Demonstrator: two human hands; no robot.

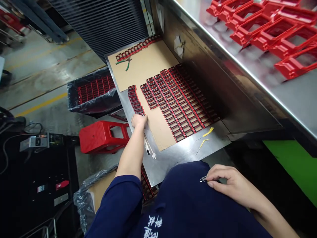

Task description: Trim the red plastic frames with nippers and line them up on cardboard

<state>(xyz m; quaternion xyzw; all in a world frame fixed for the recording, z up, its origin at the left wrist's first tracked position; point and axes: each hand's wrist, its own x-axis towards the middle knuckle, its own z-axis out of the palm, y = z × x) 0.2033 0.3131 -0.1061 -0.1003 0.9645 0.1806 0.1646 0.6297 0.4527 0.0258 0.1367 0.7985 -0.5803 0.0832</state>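
Our navy shirt (183, 198) reads "科技", left hand (139, 121) outstretched at red-black frames (135, 100), grip unclear, right hand (226, 181) pinching a metal piece (202, 179).

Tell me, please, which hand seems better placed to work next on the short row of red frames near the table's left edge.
Probably the left hand: it is at the near end of that row, while the right hand, farther off, pinches a small shiny piece.

This was a factory workshop: beyond and right of the left grip (139, 121), rows of near-identical red-and-black frames (185, 99) lay over a metal worktop (158, 168); to its left, a plastic-lined crate (74, 107) adjoined a yellow floor line (44, 103).
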